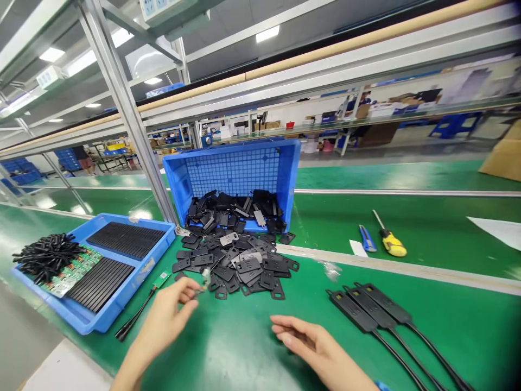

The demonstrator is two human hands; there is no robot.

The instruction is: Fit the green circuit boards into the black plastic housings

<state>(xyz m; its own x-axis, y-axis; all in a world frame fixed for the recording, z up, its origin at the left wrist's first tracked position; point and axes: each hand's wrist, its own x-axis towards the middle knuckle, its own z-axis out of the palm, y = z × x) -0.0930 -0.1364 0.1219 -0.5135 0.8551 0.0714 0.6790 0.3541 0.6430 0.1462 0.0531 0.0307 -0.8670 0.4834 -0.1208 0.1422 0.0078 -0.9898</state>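
My left hand (173,308) is over the green bench with its fingers curled and the thumb apart from them. A small pale, see-through piece (206,277) shows at its fingertips; I cannot make out whether they touch it. Beyond lies a heap of flat black plastic covers (248,264), spilling from a tipped blue crate (293,184). My right hand (311,347) hovers in front of the heap, holding nothing, fingers loosely bent. Beside my left wrist lies a black cable with a small green circuit board (161,279). Several cased units with cables (368,307) lie at the right.
A blue tray (91,325) at the left holds black strips, green boards and bundled black leads. Farther right are a blue utility knife (367,239), a yellow-handled screwdriver (393,243) and a crumpled clear wrapper (331,269). A metal post (130,114) rises behind the tray.
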